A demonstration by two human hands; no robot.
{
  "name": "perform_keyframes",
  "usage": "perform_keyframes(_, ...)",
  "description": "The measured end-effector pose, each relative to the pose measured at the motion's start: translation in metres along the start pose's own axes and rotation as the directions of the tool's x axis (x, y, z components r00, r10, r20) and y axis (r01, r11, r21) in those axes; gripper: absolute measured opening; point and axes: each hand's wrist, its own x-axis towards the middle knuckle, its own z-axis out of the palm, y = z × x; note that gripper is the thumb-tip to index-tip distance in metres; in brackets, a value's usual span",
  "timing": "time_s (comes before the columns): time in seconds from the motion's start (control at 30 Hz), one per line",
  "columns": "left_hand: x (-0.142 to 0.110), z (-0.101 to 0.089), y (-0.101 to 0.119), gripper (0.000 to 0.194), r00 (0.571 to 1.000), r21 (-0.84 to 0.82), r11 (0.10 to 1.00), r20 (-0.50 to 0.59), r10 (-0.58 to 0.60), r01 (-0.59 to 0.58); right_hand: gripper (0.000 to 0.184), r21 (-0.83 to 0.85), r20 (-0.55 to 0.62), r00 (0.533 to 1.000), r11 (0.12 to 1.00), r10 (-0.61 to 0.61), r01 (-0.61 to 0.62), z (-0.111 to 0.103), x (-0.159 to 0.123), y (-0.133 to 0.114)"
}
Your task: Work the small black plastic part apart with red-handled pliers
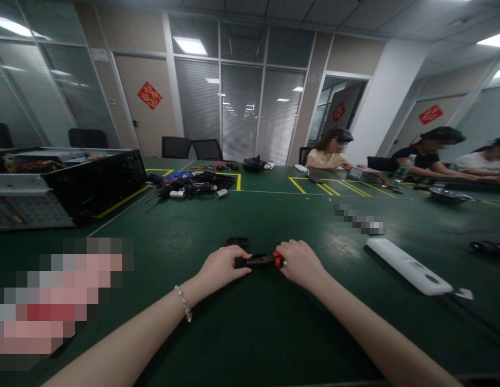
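Both my hands meet at the middle of the green table (250, 333). My left hand (221, 267) is closed round the left end of a small black tool (256, 262) lying along the table. My right hand (300, 263) is closed on the tool's right end, where a red part (278, 260) shows between my fingers. A beaded bracelet (183, 303) sits on my left wrist. A small black object (237, 242) lies on the table just behind the tool; I cannot make out what it is.
An open black computer case (64, 185) stands at the left. A heap of cables and small parts (189, 185) lies behind it. A white power strip (407, 266) lies at the right with its cord. Three people sit along the far right side. Yellow tape lines mark the table.
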Motion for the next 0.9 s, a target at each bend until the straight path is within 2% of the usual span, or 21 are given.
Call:
perform_keyframes(0.37,0.0001,-0.0003,0.0015,0.033,1.0,0.047,0.999,-0.006,0.005,-0.005,0.019,0.006,0.033,0.999,1.0,0.01,-0.01,-0.0046,-0.0001,-0.0015)
perform_keyframes(0.9,0.0001,-0.0019,0.0026,0.034,1.0,0.017,1.0,0.005,-0.009,0.009,0.023,0.005,0.065,0.998,1.0,0.018,-0.018,-0.0057,0.0,-0.0015)
